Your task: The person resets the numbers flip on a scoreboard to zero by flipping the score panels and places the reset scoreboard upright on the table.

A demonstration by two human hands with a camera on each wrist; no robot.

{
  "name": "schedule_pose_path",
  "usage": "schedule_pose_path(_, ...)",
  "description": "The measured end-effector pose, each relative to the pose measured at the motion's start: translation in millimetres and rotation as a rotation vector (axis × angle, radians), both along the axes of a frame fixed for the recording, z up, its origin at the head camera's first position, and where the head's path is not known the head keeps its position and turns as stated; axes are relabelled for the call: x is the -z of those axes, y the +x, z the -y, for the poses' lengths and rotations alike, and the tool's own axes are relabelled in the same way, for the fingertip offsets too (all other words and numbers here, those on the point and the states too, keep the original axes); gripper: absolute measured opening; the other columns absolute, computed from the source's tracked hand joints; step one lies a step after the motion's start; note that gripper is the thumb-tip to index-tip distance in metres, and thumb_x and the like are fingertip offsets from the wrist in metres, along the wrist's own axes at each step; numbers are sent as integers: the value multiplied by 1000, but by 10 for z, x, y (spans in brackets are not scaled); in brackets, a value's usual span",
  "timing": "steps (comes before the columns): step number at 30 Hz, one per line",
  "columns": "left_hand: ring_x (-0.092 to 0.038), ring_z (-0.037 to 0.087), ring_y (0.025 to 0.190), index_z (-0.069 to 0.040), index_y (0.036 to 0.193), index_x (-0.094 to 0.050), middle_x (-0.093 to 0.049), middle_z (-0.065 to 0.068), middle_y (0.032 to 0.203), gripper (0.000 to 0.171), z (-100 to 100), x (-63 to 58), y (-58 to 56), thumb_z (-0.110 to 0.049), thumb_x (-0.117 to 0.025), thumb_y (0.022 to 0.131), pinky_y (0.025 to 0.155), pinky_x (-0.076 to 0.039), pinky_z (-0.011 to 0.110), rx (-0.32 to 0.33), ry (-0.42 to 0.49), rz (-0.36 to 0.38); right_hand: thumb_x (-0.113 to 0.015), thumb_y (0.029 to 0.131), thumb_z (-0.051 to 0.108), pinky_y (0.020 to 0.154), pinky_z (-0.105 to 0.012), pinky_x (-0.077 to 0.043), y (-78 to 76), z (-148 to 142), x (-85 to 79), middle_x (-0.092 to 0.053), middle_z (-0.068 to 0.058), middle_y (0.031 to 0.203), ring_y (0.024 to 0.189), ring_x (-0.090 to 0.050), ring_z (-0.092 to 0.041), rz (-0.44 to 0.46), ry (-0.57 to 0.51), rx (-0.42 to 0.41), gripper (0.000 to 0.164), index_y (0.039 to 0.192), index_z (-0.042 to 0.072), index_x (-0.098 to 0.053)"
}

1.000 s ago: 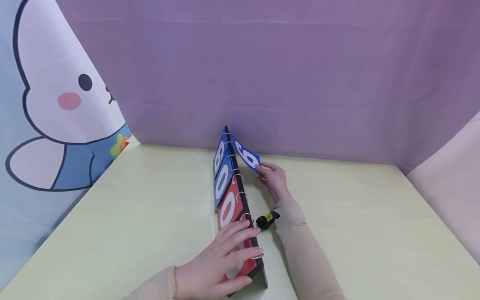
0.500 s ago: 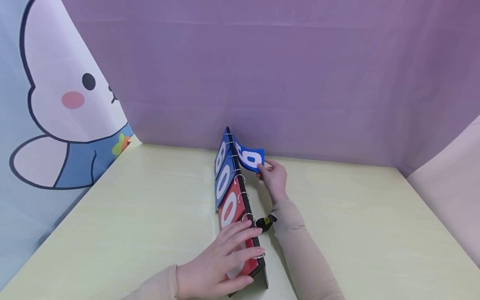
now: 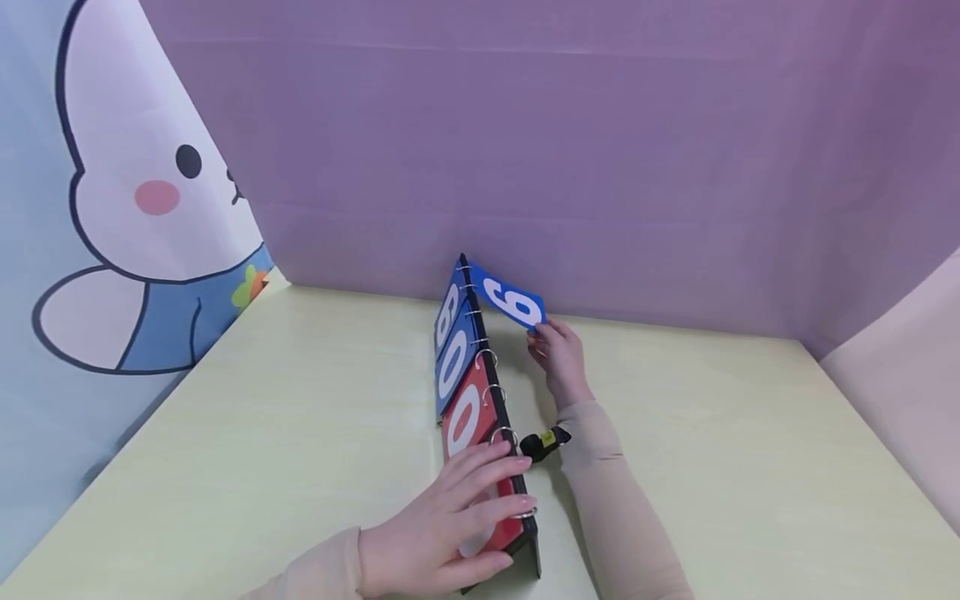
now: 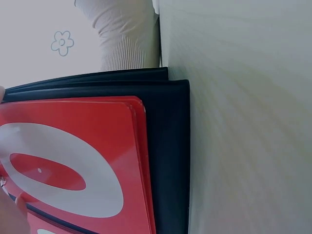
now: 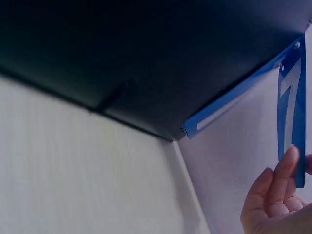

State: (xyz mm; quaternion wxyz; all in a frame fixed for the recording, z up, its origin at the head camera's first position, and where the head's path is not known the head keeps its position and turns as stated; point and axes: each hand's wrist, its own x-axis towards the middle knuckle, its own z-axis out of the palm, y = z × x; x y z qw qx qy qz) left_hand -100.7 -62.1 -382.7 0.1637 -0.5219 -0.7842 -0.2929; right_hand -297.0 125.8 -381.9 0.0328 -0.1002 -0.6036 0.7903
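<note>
A flip scoreboard [image 3: 492, 375] stands tented on the table, its ring-bound edge running away from me. My left hand [image 3: 450, 521] rests across its near end in the head view, fingers spread over a red card and fingertips at the top edge. That red card [image 4: 124, 124] bears a white 0 in the left wrist view. At the far end, my right hand [image 3: 562, 362] pinches the free edge of a blue number card [image 3: 517, 304], held out to the right. Its upper face shows a white 6-like digit; the right wrist view shows a white digit on its other face.
Blue cards [image 3: 452, 358] and a red 0 card [image 3: 463, 417] hang on the scoreboard's left side. A black wrist camera [image 3: 543, 443] sits at the right wrist. A purple backdrop [image 3: 525, 150] rises behind the pale table [image 3: 352, 375], with a cartoon-printed sheet [image 3: 135, 233] at left.
The blue card has gone from sloping down, through a bend, to a straighter, higher position out to the right, with my right hand still pinching it. My left hand stays on the scoreboard.
</note>
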Motion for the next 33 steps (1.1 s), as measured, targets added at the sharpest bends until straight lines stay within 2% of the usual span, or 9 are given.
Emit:
schedule_pose_path(3,-21,24,139,-22,140,-33,-28,6,150,53,-7,-6,-8,-35,-53,93,104,-36,47,2,-5,0,-51,92,7,69,-19,-50,-19,-52,-20,-58,7,67,59,-56,-1,-12,-98,1,32,123,-2,-50)
schedule_pose_path(8,-22,24,139,-21,139,-35,-29,7,150,52,-18,-5,-27,-36,-53,93,108,-31,46,-2,3,-48,-48,95,10,65,-19,-46,-16,-74,-104,-59,5,66,59,-54,-4,-90,-243,-22,14,109,9,-48)
schedule_pose_path(12,-24,25,138,-20,138,-37,-31,7,148,51,-33,-8,-42,-35,-54,92,109,-30,45,2,19,-85,-49,96,12,65,-20,-46,18,-36,-192,-59,5,66,59,-54,-4,-138,-256,-49,8,103,11,-45)
schedule_pose_path(15,-24,25,138,-21,138,-36,-31,7,148,51,-26,-16,-30,-35,-54,93,108,-32,45,4,15,-56,-49,96,13,69,-20,-48,42,24,-265,-59,5,70,62,-55,-4,-141,-195,-84,8,103,11,-45)
schedule_pose_path(18,-23,23,138,-21,140,-35,-29,6,149,52,-10,-18,-12,-35,-54,93,107,-33,45,4,5,-18,-50,96,16,76,-22,-50,42,74,-362,-60,4,78,69,-57,-5,-141,-74,-130,13,106,10,-44)
schedule_pose_path(21,-22,23,139,-21,140,-35,-29,5,150,52,-9,-1,-6,-35,-53,93,107,-33,46,5,4,-18,-51,96,21,88,-28,-50,24,92,-470,-64,-9,101,84,-60,-9,-135,100,-176,26,115,4,-46)
schedule_pose_path(25,-22,24,139,-22,139,-35,-29,5,149,51,-11,14,-7,-35,-53,93,108,-31,46,8,11,-33,-52,95,23,99,-37,-44,2,123,-610,-53,-25,125,94,-59,-13,-151,268,-223,42,126,-5,-44)
schedule_pose_path(27,-23,24,139,-21,139,-36,-29,6,149,50,-14,19,-13,-35,-53,93,108,-30,46,9,19,-53,-53,95,21,98,-37,-45,-5,149,-657,-56,-24,121,91,-59,-11,-168,297,-210,38,123,-5,-48)
schedule_pose_path(33,-25,27,138,-17,136,-39,-32,9,147,48,-20,35,-23,-34,-53,93,110,-26,45,14,53,-147,-55,94,18,92,-36,-49,2,248,-707,-62,-25,110,100,-61,-30,-230,366,-131,26,106,-5,-55)
